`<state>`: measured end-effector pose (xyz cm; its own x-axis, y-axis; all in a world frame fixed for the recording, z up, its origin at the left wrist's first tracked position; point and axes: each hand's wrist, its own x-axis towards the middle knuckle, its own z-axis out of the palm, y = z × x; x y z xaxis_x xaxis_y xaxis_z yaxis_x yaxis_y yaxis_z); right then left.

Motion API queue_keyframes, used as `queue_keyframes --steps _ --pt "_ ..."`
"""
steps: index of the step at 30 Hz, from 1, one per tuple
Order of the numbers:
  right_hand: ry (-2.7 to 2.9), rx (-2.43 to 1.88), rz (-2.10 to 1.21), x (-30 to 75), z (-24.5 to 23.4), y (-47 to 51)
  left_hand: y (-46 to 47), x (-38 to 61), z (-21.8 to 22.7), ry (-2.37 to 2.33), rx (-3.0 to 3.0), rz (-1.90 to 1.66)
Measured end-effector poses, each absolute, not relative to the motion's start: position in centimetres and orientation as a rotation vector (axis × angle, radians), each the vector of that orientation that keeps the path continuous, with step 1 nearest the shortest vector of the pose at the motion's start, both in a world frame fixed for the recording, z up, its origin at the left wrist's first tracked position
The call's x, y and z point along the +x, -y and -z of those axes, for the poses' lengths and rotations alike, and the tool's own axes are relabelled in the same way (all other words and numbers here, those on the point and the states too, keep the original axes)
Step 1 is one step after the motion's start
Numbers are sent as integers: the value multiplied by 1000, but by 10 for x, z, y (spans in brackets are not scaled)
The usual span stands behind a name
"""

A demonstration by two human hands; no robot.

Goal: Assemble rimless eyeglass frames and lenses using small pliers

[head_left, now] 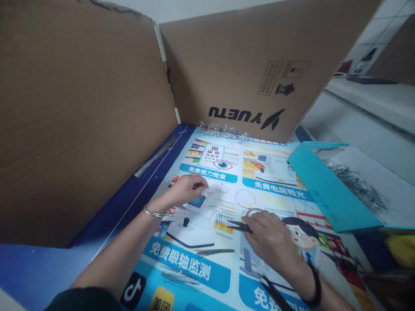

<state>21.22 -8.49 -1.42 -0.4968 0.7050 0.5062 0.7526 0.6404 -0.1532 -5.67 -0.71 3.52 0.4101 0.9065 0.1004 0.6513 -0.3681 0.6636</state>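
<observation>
My left hand (pixel 186 188) rests on the printed poster (pixel 210 259) with fingers pinched together on a thin wire (pixel 220 188); a metal bangle circles that wrist. My right hand (pixel 270 235) is closed around small dark pliers (pixel 238 225), whose tips point left at short wire pieces (pixel 218 214). A thin wire ring (pixel 245 198) lies on the poster between the two hands. A black band sits on my right wrist.
Tall cardboard panels (pixel 78 112) wall in the left and back. A teal tray (pixel 327 185) on the right holds a heap of wire scraps (pixel 356 185). More wire bits lie along the back panel (pixel 223 128), and thin wire strips (pixel 207 252) lie on the near poster.
</observation>
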Motion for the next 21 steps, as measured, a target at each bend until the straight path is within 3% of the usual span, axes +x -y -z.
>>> queue_keyframes --steps 6,14,21 --pt "2024 -1238 -427 211 0 87 39 -25 -41 -755 1704 -575" --pt "1771 -1308 -1134 205 -16 92 59 1 -37 -724 1713 -539" --pt "1666 -1291 -1270 206 -17 92 57 -1 -36 -782 1980 -506"
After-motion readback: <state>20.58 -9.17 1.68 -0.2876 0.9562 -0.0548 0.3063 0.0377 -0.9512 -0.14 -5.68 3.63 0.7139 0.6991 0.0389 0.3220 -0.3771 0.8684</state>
